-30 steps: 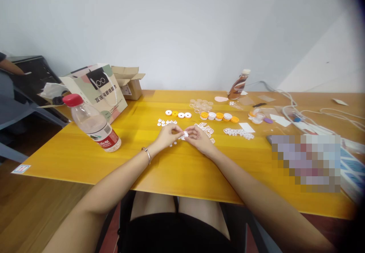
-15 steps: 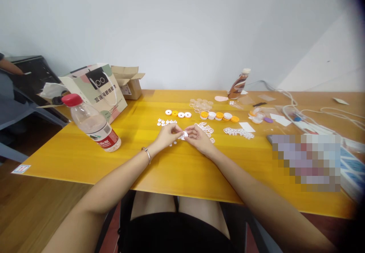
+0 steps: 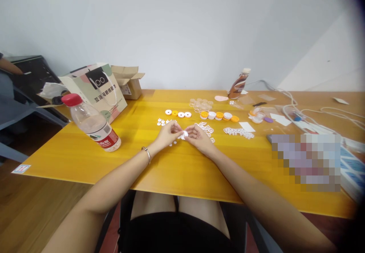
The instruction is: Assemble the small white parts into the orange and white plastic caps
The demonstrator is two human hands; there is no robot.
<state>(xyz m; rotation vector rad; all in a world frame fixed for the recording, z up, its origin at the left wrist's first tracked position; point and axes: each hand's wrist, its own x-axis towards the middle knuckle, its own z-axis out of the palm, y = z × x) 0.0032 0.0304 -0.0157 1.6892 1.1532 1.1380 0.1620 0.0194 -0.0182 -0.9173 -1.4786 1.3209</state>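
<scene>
Between my fingertips is a small round white plastic piece (image 3: 184, 135), held over the middle of the yellow table. My left hand (image 3: 169, 134) pinches it from the left; my right hand (image 3: 199, 140) grips its other side, fingers curled. Small white pieces with stems (image 3: 163, 122) lie just behind my left hand. White openwork pieces (image 3: 207, 127) are spread behind my right hand. Farther back stands a row of white and orange discs (image 3: 181, 114), with stacked orange and white rings (image 3: 219, 116) to its right. Clear round caps (image 3: 201, 104) are grouped behind these.
At left, a water bottle with a red cap (image 3: 92, 125) leans, beside a paper bag (image 3: 98, 89) and a cardboard box (image 3: 128, 82). A brown drink bottle (image 3: 239, 84) stands at the back. White flower-like pieces (image 3: 238, 132), cards (image 3: 281, 120) and cables (image 3: 291, 101) lie right.
Both hands stay in nearly the same place. The white piece between the fingers has turned slightly; nothing else has visibly moved.
</scene>
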